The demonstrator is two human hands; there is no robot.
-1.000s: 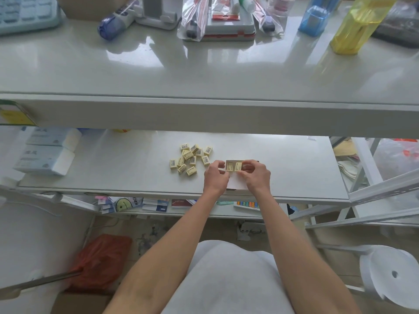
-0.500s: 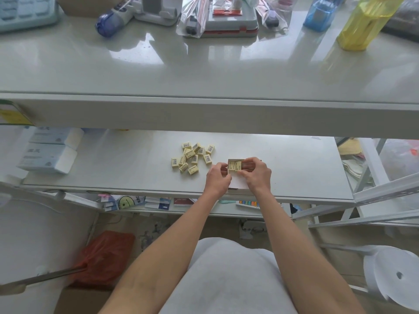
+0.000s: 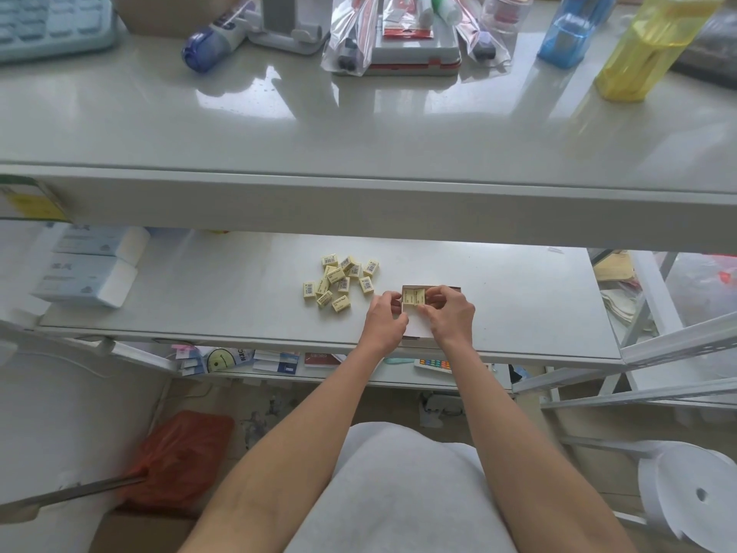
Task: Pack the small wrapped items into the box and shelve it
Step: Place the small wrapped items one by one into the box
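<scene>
A small open cardboard box (image 3: 414, 329) lies on the white lower shelf (image 3: 239, 297), near its front edge. Two pale yellow wrapped items (image 3: 414, 296) sit side by side in the box's far end. My left hand (image 3: 385, 319) rests on the box's left side, fingers curled on its edge. My right hand (image 3: 448, 311) is over the box's right part, fingertips pinching at the wrapped items; what lies under it is hidden. Several more wrapped items (image 3: 339, 281) with barcode labels lie loose in a pile just left of the box.
Two white and blue cartons (image 3: 85, 265) are stacked at the shelf's left end. The upper counter (image 3: 359, 125) overhangs, bearing a yellow bottle (image 3: 646, 45), a blue container (image 3: 570, 29) and bagged goods. A metal rack (image 3: 658, 345) stands on the right, a paper roll (image 3: 690, 496) below it.
My hands have stayed at the box, with my right fingers shifting slightly over the two items inside. The loose pile has not moved.
</scene>
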